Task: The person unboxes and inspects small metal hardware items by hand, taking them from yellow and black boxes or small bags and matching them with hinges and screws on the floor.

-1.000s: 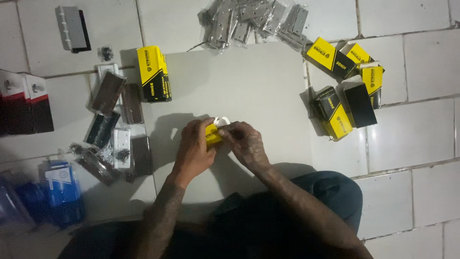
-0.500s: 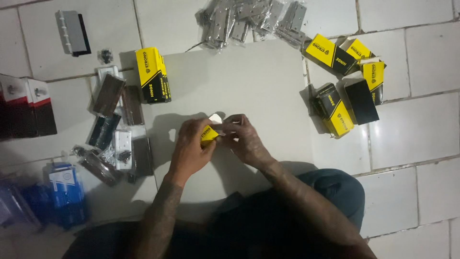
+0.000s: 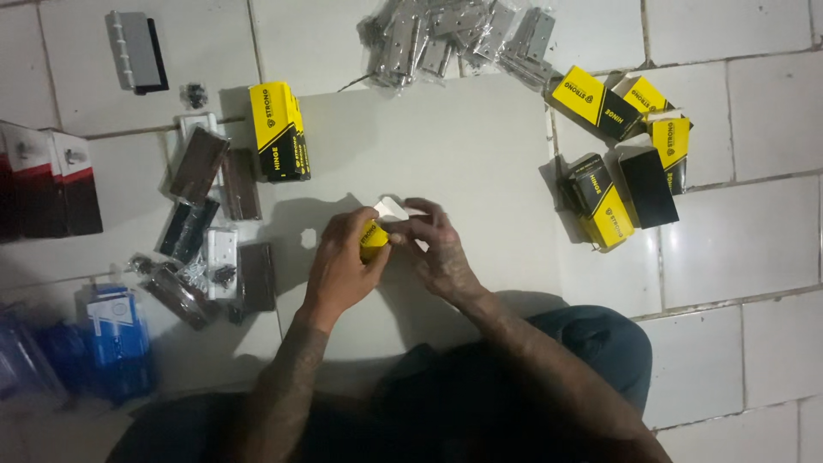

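1. Head view: left hand [image 3: 339, 266] is clamped around a small yellow box [image 3: 373, 241], over the pale board [image 3: 446, 146] on the floor.
2. Right hand [image 3: 437, 249] pinches its white flap [image 3: 392, 208], probably paper; dim light.
3. Upright yellow box [image 3: 279, 130] stands at the board's far-left corner.

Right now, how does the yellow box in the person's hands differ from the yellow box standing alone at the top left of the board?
The box in the hands is gripped by the left hand and right hand, with a white flap open; the lone box rests untouched and shut. The held one is mostly hidden by fingers, while the lone one shows its whole yellow and black faces. Both are small yellow cartons of seemingly the same kind, over the pale board.
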